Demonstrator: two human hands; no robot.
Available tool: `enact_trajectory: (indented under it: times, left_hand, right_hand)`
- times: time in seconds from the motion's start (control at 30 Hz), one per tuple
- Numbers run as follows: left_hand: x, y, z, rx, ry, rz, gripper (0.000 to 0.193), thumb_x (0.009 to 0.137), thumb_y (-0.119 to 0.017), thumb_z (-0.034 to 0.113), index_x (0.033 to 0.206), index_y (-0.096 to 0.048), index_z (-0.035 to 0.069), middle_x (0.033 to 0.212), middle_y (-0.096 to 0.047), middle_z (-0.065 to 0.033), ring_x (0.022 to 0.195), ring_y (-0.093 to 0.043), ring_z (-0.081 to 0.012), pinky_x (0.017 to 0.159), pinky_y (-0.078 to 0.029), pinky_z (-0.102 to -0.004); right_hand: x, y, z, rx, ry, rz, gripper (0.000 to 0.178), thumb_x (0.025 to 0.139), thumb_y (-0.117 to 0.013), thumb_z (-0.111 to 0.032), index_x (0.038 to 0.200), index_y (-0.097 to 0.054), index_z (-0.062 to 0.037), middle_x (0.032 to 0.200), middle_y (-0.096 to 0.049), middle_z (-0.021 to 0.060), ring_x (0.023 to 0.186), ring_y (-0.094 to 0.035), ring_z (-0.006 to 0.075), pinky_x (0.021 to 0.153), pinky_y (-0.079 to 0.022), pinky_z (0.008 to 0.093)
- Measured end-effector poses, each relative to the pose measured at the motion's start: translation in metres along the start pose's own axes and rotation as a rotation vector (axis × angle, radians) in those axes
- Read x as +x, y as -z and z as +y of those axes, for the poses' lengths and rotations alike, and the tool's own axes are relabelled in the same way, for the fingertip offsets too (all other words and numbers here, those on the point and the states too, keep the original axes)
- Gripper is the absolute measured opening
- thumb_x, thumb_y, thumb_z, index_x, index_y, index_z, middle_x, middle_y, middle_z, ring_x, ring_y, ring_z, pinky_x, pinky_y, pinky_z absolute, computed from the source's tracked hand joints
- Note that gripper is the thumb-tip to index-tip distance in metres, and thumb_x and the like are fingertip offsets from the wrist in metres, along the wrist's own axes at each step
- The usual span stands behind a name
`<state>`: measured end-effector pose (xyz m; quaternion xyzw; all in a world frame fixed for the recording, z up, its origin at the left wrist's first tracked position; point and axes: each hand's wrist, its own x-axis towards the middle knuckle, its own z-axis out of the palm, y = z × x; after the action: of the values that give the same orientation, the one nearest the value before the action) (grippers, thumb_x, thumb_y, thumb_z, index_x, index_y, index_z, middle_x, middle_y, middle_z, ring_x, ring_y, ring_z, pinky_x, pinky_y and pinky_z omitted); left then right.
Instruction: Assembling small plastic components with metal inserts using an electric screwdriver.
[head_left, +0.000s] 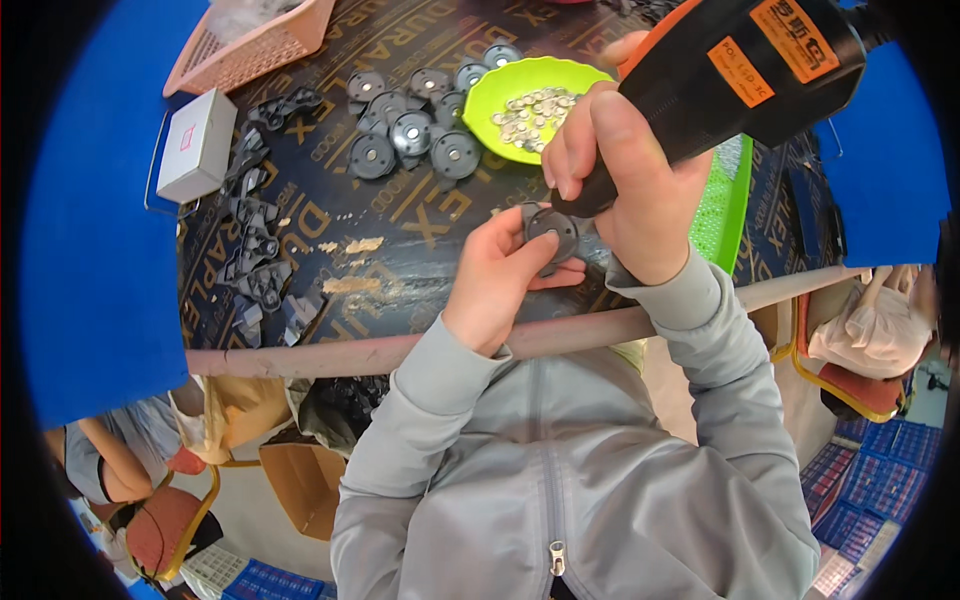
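My right hand (645,175) is wrapped round a black electric screwdriver (755,85) with orange labels, tilted so its nose points down to the left. My left hand (500,270) holds a round dark grey plastic part (552,240) above the table's near edge, thumb on its face. The screwdriver's nose comes right beside this part; whether they touch I cannot tell. Just beyond my hands, a lime-green bowl (560,70) carries a heap of small silvery metal pieces (535,115). Several similar round grey parts (410,132) lie grouped to its left.
Black angular plastic parts (255,235) run down the table's left side, near a white box (197,145) and a pink basket (250,55). A bright green tray (735,205) lies right of my right wrist. Blue panels (95,210) flank the table. Another person's arm (115,460) shows lower left.
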<state>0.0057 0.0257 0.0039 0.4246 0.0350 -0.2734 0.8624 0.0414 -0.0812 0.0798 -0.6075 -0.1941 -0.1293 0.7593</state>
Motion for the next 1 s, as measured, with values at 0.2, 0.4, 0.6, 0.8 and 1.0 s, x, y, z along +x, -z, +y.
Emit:
enact_trajectory:
  times: [0.2,0.4,0.6,0.8,1.0]
  left_hand:
    - [-0.002,-0.001,0.001,0.022,-0.06,0.097,0.029,0.083,-0.048,0.007,0.11,-0.046,-0.003,0.094,-0.056,-0.0102,0.078,-0.06,-0.0206,0.072,-0.052,-0.0326]
    - [-0.001,-0.004,0.003,0.039,-0.05,0.092,0.031,0.083,-0.048,0.006,0.113,-0.044,-0.004,0.095,-0.056,-0.0115,0.079,-0.059,-0.0201,0.071,-0.052,-0.0316]
    - [-0.002,-0.006,0.004,0.059,-0.048,0.08,0.033,0.083,-0.047,0.006,0.114,-0.043,-0.004,0.099,-0.055,-0.014,0.08,-0.059,-0.0201,0.071,-0.052,-0.0308]
    - [-0.003,-0.005,0.004,0.055,-0.048,0.072,0.034,0.084,-0.047,0.006,0.115,-0.042,-0.003,0.099,-0.055,-0.0141,0.08,-0.059,-0.0195,0.072,-0.052,-0.0305]
    - [-0.002,-0.004,0.004,0.004,-0.032,0.066,0.03,0.085,-0.045,0.004,0.114,-0.043,-0.003,0.093,-0.054,-0.0078,0.08,-0.058,-0.0202,0.072,-0.052,-0.0333]
  right_hand:
    - [0.03,0.053,-0.025,-0.142,0.206,0.196,0.027,0.075,-0.063,-0.017,0.089,-0.046,-0.0015,0.06,-0.052,0.0055,0.046,-0.05,0.013,0.046,-0.042,0.0244]
    - [0.034,0.141,-0.008,-0.208,0.123,0.211,0.041,0.083,-0.05,-0.041,0.095,-0.043,-0.0025,0.067,-0.049,0.008,0.057,-0.05,0.0176,0.055,-0.045,0.0321]
    - [0.038,0.143,0.005,-0.274,0.196,0.276,0.051,0.081,-0.047,-0.05,0.092,-0.045,-0.0011,0.063,-0.05,0.0103,0.05,-0.052,0.0203,0.047,-0.044,0.0297]
    - [0.041,0.136,0.009,-0.334,0.214,0.283,0.048,0.082,-0.048,-0.048,0.088,-0.047,-0.0012,0.062,-0.052,0.0102,0.048,-0.053,0.0191,0.045,-0.044,0.0283]
    - [0.042,0.133,0.011,-0.233,0.207,0.361,0.038,0.082,-0.052,-0.041,0.076,-0.047,-0.0035,0.054,-0.05,0.0075,0.044,-0.051,0.0147,0.042,-0.039,0.025]
